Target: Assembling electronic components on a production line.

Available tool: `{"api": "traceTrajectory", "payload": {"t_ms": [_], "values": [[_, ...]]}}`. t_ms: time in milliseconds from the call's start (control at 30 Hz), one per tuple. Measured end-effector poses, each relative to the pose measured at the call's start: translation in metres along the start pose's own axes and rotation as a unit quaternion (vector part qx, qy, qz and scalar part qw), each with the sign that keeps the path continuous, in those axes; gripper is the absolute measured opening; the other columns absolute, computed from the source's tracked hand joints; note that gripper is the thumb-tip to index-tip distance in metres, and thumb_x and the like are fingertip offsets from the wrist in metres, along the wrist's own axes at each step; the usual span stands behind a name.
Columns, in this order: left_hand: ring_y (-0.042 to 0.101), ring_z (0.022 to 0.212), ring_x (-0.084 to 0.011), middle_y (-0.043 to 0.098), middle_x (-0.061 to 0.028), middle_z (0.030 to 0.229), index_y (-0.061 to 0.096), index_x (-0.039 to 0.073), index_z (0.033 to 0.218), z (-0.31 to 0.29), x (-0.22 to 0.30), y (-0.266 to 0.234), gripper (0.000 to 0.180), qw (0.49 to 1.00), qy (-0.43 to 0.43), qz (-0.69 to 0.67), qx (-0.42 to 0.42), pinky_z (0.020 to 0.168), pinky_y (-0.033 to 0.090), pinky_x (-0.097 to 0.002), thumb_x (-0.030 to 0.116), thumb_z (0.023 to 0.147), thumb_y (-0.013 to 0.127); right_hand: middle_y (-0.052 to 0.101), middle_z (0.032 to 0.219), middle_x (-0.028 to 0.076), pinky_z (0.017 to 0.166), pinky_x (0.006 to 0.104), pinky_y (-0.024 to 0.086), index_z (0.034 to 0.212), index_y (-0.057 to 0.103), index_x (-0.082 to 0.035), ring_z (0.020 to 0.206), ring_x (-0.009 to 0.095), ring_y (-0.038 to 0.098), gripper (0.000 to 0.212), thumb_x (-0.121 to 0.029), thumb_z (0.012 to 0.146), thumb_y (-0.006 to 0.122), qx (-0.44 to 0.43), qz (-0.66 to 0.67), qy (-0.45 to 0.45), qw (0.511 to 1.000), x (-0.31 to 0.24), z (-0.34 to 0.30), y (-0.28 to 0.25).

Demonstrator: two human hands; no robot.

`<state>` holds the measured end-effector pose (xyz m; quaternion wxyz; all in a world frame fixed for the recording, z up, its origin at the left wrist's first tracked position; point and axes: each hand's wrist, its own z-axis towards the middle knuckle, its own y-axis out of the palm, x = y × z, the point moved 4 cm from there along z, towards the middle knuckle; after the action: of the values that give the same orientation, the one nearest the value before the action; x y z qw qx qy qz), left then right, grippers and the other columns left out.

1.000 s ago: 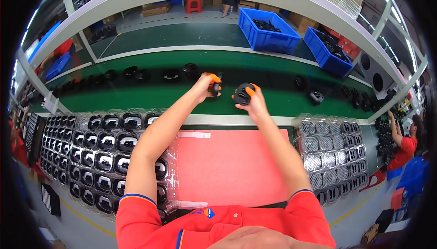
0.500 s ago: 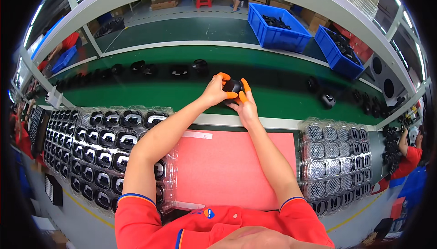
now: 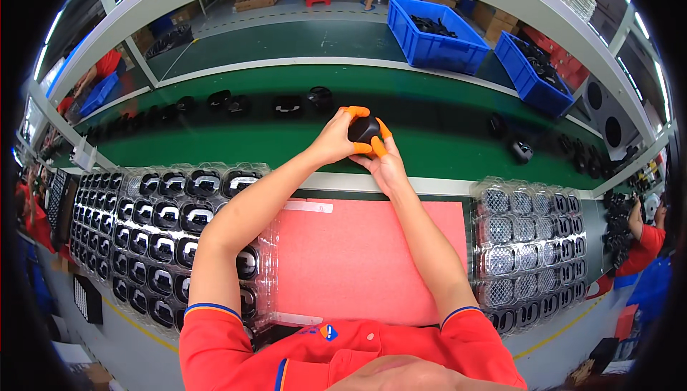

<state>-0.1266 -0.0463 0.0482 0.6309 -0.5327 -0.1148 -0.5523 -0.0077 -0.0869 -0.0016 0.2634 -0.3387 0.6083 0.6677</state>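
Observation:
A glossy black rounded plastic casing [image 3: 363, 130] is held up between both hands, over the near side of the green conveyor belt [image 3: 265, 140]. My left hand [image 3: 335, 139] grips it from the left, with orange finger covers on the thumb and fingertips. On the other side, my right hand [image 3: 387, 167] holds its right and lower edge, also in orange finger covers. The casing's underside is hidden by the fingers. Behind it on the belt lie similar black parts, among them a round one [image 3: 320, 95] and an open-fronted one [image 3: 288, 105].
A pink mat [image 3: 365, 262] covers the bench before me. Clear plastic trays [image 3: 154, 208] of black parts stand left, and another tray stack [image 3: 501, 230] stands right. Blue bins [image 3: 451, 55] sit on the shelf beyond. A person's red sleeve [image 3: 642, 251] shows far right.
Both hands have turned the casing, so more of its smooth black face shows. Parts on the belt have shifted slightly to the right.

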Motion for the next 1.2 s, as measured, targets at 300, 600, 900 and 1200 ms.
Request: {"api": "traceTrajectory", "payload": {"t_ms": [300, 600, 900, 1200], "values": [[0.056, 0.099, -0.0214, 0.053, -0.0099, 0.111, 0.047, 0.006, 0.120, 0.003, -0.013, -0.006, 0.056, 0.972, -0.134, -0.195, 0.009, 0.081, 0.049, -0.0334, 0.008, 0.069, 0.070, 0.047, 0.124, 0.009, 0.079, 0.0425, 0.052, 0.133, 0.038, -0.015, 0.107, 0.023, 0.053, 0.037, -0.016, 0.096, 0.040, 0.041, -0.063, -0.025, 0.997, -0.004, 0.003, -0.008], [0.056, 0.104, -0.0288, 0.057, -0.0181, 0.109, 0.048, 0.001, 0.114, 0.010, -0.062, -0.026, 0.034, 0.790, -0.408, -0.450, 0.085, 0.090, 0.042, -0.0496, 0.016, 0.085, 0.038, 0.059, 0.111, 0.013, 0.068, 0.0294, 0.051, 0.123, 0.046, -0.005, 0.091, 0.021, 0.062, 0.030, -0.012, 0.096, 0.036, 0.151, -0.152, -0.063, 0.975, -0.011, 0.004, -0.024], [0.061, 0.085, -0.0298, 0.057, -0.0156, 0.102, 0.051, 0.001, 0.114, 0.011, -0.074, -0.034, 0.030, 0.860, -0.408, -0.289, 0.104, 0.073, 0.052, -0.0505, 0.003, 0.084, 0.046, 0.063, 0.103, 0.011, 0.065, 0.0232, 0.048, 0.115, 0.054, -0.001, 0.088, 0.017, 0.063, 0.026, -0.011, 0.094, 0.045, 0.118, -0.215, -0.086, 0.966, -0.011, 0.003, -0.020], [0.051, 0.109, -0.0345, 0.053, -0.0194, 0.119, 0.054, 0.012, 0.118, 0.042, -0.072, -0.072, 0.042, 0.925, -0.140, 0.352, -0.028, 0.092, 0.044, -0.0423, 0.019, 0.077, 0.058, 0.065, 0.098, 0.014, 0.067, 0.0248, 0.050, 0.113, 0.056, 0.002, 0.083, 0.018, 0.065, 0.027, -0.016, 0.093, 0.050, 0.061, -0.280, -0.204, 0.936, -0.095, -0.012, -0.028]]}}
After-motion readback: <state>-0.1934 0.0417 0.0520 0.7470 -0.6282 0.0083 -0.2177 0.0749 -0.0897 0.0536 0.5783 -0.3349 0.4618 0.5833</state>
